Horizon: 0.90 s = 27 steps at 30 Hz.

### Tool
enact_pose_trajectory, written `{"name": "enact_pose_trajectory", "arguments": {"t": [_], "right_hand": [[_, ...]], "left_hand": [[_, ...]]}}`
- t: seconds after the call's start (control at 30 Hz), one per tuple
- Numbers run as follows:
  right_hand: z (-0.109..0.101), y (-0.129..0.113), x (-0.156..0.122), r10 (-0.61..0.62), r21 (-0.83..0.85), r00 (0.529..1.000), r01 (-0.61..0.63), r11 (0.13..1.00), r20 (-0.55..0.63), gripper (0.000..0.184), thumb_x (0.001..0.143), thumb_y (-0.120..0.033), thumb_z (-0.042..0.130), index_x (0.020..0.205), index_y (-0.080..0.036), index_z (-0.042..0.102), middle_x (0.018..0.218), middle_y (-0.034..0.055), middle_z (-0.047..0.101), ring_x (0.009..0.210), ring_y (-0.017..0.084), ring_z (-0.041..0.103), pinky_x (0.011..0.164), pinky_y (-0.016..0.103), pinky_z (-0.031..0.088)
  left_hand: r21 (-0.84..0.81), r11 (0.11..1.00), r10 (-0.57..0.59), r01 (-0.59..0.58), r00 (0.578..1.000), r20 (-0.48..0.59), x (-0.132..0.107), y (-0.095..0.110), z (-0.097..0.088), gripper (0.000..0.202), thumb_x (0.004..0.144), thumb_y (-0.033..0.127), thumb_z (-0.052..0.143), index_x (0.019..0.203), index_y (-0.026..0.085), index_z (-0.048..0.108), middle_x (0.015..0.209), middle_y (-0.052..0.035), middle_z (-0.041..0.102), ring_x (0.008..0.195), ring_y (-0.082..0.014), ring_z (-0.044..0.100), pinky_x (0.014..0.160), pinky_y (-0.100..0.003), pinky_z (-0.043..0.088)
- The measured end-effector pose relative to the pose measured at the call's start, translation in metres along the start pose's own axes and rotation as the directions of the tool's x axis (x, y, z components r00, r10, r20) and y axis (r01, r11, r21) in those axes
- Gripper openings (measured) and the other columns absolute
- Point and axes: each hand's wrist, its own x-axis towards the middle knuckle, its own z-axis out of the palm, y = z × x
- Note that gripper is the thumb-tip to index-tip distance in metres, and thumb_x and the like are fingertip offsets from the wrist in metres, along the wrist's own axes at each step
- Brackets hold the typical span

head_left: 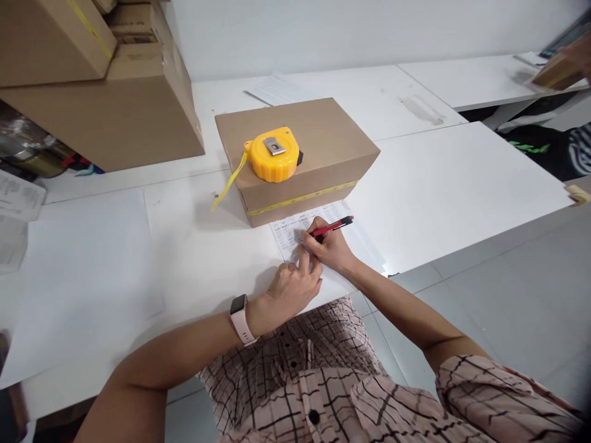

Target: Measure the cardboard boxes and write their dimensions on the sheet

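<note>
My right hand (pixel 333 247) is closed around a red and black pen (pixel 331 226), its lower end over a sheet of paper (pixel 289 237) with rows of handwriting. Beside it, my left hand (pixel 295 284) rests on the lower part of the sheet, palm down. Its fingers are loosely bent and slightly apart, and no object shows in them. Just beyond the paper sits a closed cardboard box (pixel 323 132) with a yellow strip along its front. On top of that box lies a yellow tape measure (pixel 274 155) with a metal clip and a yellow strap.
Large cardboard boxes (pixel 138 111) are stacked at the back left. More papers (pixel 281 89) lie behind the middle box, and a blank white sheet (pixel 87 271) covers the left side of the white table (pixel 184 227). At the far right, another person's hand (pixel 579 55) touches a small box (pixel 558 71).
</note>
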Motion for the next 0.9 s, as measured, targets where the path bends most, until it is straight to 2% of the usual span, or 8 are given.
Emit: {"name": "enact_pose_trajectory", "arguments": {"t": [0.13, 0.3, 0.5, 0.6, 0.9], "right_hand": [[0.000, -0.001, -0.001, 0.021, -0.007, 1.000, -0.021, 1.000, 0.015, 0.028, 0.091, -0.035, 0.063, 0.073, -0.023, 0.046, 0.061, -0.0046, 0.045, 0.054, 0.010, 0.037, 0.052, 0.031, 0.030], [0.001, -0.003, -0.001, 0.020, -0.062, 1.000, -0.020, 0.998, 0.008, 0.026, 0.090, -0.034, 0.062, 0.073, -0.023, 0.045, 0.060, -0.0051, 0.044, 0.054, 0.010, 0.037, 0.053, 0.031, 0.032], [0.000, -0.004, -0.001, 0.023, -0.069, 1.000, -0.024, 0.997, -0.002, 0.027, 0.090, -0.035, 0.062, 0.073, -0.024, 0.044, 0.060, -0.0051, 0.042, 0.054, 0.010, 0.037, 0.052, 0.031, 0.031], [0.000, -0.003, -0.001, 0.015, -0.067, 1.000, -0.015, 0.998, 0.005, 0.028, 0.090, -0.034, 0.062, 0.072, -0.024, 0.043, 0.060, -0.0050, 0.042, 0.054, 0.010, 0.036, 0.052, 0.031, 0.031], [-0.001, -0.003, 0.000, 0.003, -0.082, 1.000, -0.004, 0.997, -0.012, 0.029, 0.091, -0.034, 0.062, 0.072, -0.024, 0.044, 0.061, -0.0042, 0.043, 0.055, 0.011, 0.037, 0.053, 0.033, 0.030]], "left_hand": [[-0.019, 1.000, -0.006, 0.006, 1.000, 0.018, 0.001, 0.000, -0.003, 0.043, 0.102, 0.037, 0.048, 0.132, 0.010, 0.063, 0.124, -0.0264, 0.069, 0.069, -0.0232, 0.071, 0.058, -0.034, 0.052], [-0.049, 0.999, -0.005, 0.007, 0.999, 0.043, 0.002, -0.001, -0.006, 0.041, 0.103, 0.033, 0.045, 0.132, 0.011, 0.062, 0.112, -0.0229, 0.072, 0.070, -0.0246, 0.070, 0.059, -0.034, 0.051], [-0.023, 1.000, -0.004, 0.005, 1.000, 0.022, 0.001, -0.001, -0.004, 0.041, 0.103, 0.034, 0.044, 0.132, 0.010, 0.062, 0.124, -0.0262, 0.069, 0.069, -0.0240, 0.071, 0.059, -0.034, 0.052], [-0.013, 1.000, 0.002, -0.002, 1.000, 0.013, 0.000, -0.001, -0.003, 0.042, 0.103, 0.035, 0.045, 0.131, 0.010, 0.063, 0.121, -0.0252, 0.070, 0.068, -0.0241, 0.070, 0.057, -0.034, 0.051], [-0.031, 0.999, 0.013, -0.011, 0.997, 0.070, 0.002, -0.003, -0.011, 0.041, 0.103, 0.036, 0.046, 0.129, 0.010, 0.065, 0.129, -0.0295, 0.067, 0.068, -0.0245, 0.071, 0.058, -0.034, 0.052]]}}
